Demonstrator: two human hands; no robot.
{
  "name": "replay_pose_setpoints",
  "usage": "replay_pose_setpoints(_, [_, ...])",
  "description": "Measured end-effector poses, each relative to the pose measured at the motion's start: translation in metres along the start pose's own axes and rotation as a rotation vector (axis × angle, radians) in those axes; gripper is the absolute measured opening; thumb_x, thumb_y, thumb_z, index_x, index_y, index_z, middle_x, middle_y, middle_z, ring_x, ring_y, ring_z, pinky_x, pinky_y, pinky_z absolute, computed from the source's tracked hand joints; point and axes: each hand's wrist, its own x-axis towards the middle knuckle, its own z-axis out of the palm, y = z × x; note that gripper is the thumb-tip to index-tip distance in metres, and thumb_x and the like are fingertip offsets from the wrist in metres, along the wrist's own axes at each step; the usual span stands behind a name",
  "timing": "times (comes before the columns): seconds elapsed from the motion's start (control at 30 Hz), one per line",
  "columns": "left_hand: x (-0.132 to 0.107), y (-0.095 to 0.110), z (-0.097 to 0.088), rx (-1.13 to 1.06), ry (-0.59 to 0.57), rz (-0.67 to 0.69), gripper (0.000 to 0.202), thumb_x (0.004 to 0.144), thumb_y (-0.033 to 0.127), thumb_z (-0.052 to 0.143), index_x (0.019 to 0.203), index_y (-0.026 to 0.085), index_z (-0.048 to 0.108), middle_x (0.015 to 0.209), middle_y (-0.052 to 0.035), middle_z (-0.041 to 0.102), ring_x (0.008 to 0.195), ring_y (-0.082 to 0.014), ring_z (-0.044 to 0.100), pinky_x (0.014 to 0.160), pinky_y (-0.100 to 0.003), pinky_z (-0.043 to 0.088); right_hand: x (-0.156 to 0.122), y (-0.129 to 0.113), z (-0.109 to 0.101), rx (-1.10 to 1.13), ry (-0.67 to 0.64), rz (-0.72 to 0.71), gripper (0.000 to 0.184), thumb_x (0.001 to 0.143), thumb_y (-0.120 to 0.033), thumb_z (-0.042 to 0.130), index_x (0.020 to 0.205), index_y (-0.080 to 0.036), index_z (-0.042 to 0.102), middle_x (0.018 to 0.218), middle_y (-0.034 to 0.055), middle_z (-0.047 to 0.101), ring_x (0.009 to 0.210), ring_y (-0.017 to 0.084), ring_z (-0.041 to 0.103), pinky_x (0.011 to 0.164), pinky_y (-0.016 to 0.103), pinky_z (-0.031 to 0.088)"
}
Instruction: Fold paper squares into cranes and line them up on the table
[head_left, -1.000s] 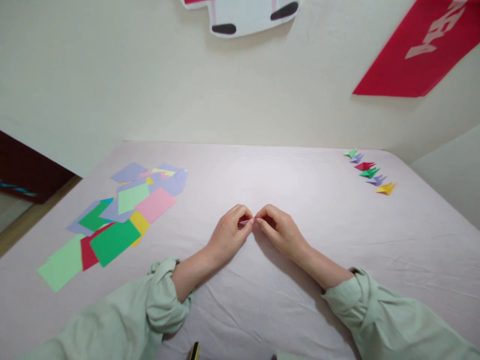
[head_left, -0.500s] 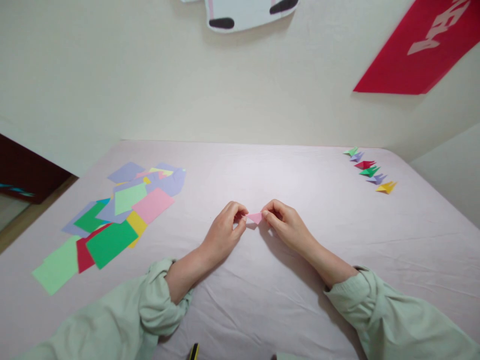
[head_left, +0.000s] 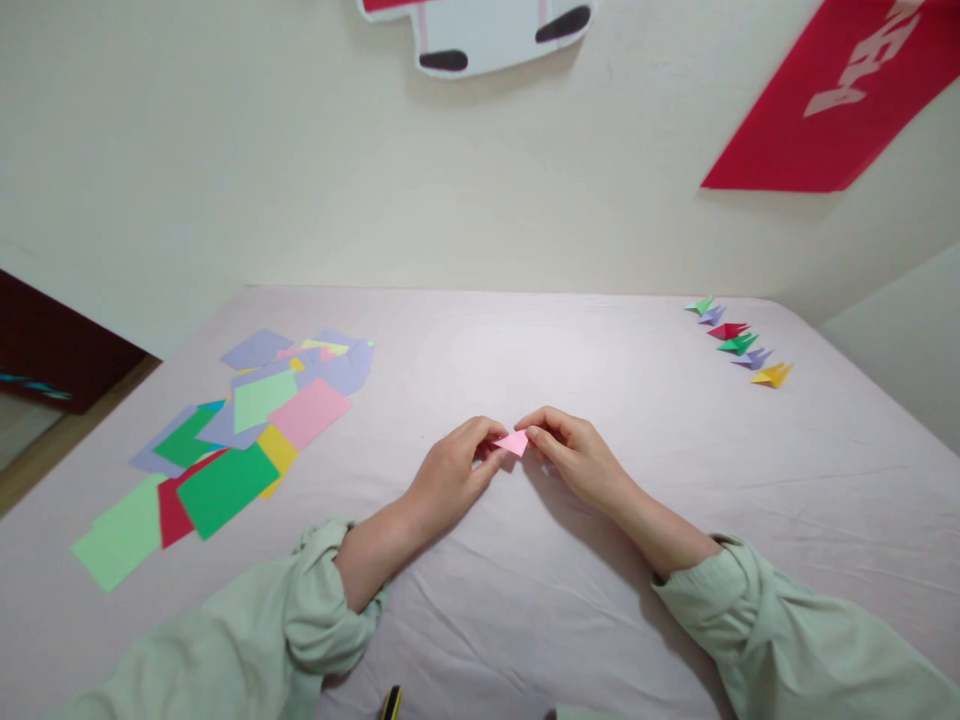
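Between my two hands is a small folded piece of pink paper [head_left: 514, 443], pointed at its left end and held just over the cloth-covered table [head_left: 480, 600]. My left hand [head_left: 459, 462] pinches its left tip between thumb and fingers. At the right end, my right hand [head_left: 574, 452] grips the paper with thumb and forefinger. The fingertips hide both ends, so the finer folds cannot be made out.
Loose coloured paper sheets [head_left: 229, 490] lie overlapping on the left. Several small folded paper figures [head_left: 772, 375] stand in a row at the far right. A black and yellow object [head_left: 391, 703] sits at the near edge. The wall [head_left: 480, 200] rises behind the table.
The pink paper has tilted, showing more of its face, and its lower point now hangs nearer my right hand. My left hand has shifted slightly to the right and closer to my right hand.
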Motion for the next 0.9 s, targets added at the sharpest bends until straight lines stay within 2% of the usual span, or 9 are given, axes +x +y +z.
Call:
replay_pose_setpoints(0.13, [0.001, -0.001, 0.001, -0.074, 0.02, -0.042, 0.012, 0.089, 0.019, 0.055, 0.099, 0.019, 0.061, 0.094, -0.0022, 0.065, 0.083, -0.0132, 0.061, 0.077, -0.026, 0.048, -0.001, 0.001, -0.001, 0.007, -0.012, -0.006, 0.026, 0.087, -0.028, 0.049, 0.101, -0.016, 0.066, 0.076, 0.0009, 0.062, 0.067, 0.013, 0.054, 0.062, 0.026, 0.041])
replay_pose_setpoints(0.3, [0.005, 0.002, -0.001, -0.124, 0.027, -0.087, 0.012, 0.088, 0.021, 0.055, 0.098, 0.018, 0.061, 0.091, -0.0017, 0.066, 0.08, -0.0132, 0.061, 0.073, -0.026, 0.047, 0.002, -0.001, -0.002, 0.042, -0.04, 0.013, 0.026, 0.084, -0.027, 0.052, 0.104, -0.015, 0.064, 0.072, -0.0009, 0.06, 0.063, 0.012, 0.053, 0.058, 0.024, 0.04])
replay_pose_setpoints(0.43, [0.015, 0.003, -0.005, -0.173, 0.005, -0.132, 0.013, 0.087, 0.021, 0.054, 0.097, 0.017, 0.06, 0.089, -0.0015, 0.066, 0.077, -0.0138, 0.063, 0.07, -0.025, 0.047, 0.011, -0.006, -0.006, 0.056, -0.047, 0.068, 0.022, 0.083, -0.025, 0.052, 0.099, -0.015, 0.064, 0.068, -0.0019, 0.059, 0.057, 0.011, 0.052, 0.053, 0.023, 0.039])
replay_pose_setpoints(0.57, [0.033, -0.004, -0.01, -0.193, -0.031, -0.104, 0.014, 0.087, 0.024, 0.053, 0.098, 0.018, 0.06, 0.089, -0.0014, 0.067, 0.08, -0.015, 0.064, 0.072, -0.026, 0.048, 0.031, -0.008, -0.011, 0.073, -0.038, 0.032, 0.016, 0.081, -0.024, 0.054, 0.092, -0.016, 0.063, 0.071, -0.001, 0.062, 0.058, 0.011, 0.053, 0.054, 0.023, 0.04])
replay_pose_setpoints(0.67, [0.045, -0.011, -0.012, -0.15, -0.056, -0.077, 0.016, 0.088, 0.029, 0.053, 0.096, 0.018, 0.061, 0.09, -0.0023, 0.068, 0.083, -0.0164, 0.063, 0.074, -0.027, 0.048, 0.047, -0.003, -0.01, 0.105, -0.023, 0.017, 0.012, 0.082, -0.027, 0.056, 0.08, -0.016, 0.061, 0.067, -0.0018, 0.06, 0.056, 0.01, 0.051, 0.054, 0.023, 0.039])
replay_pose_setpoints(0.77, [0.05, -0.015, -0.012, -0.07, -0.076, -0.052, 0.02, 0.089, 0.034, 0.052, 0.096, 0.018, 0.062, 0.087, -0.0019, 0.067, 0.077, -0.0161, 0.06, 0.07, -0.026, 0.045, 0.055, 0.004, -0.007, 0.107, 0.048, -0.013, 0.014, 0.083, -0.028, 0.054, 0.075, -0.017, 0.058, 0.059, -0.0045, 0.052, 0.054, 0.01, 0.048, 0.055, 0.024, 0.038])
replay_pose_setpoints(0.9, [0.049, -0.019, -0.012, 0.01, -0.1, -0.02, 0.018, 0.088, 0.032, 0.053, 0.089, 0.018, 0.063, 0.077, 0.0004, 0.061, 0.069, -0.0143, 0.053, 0.064, -0.025, 0.04, 0.053, 0.011, -0.003, 0.094, 0.047, -0.084, 0.013, 0.084, -0.027, 0.052, 0.077, -0.018, 0.058, 0.067, -0.0025, 0.056, 0.061, 0.012, 0.05, 0.059, 0.025, 0.04])
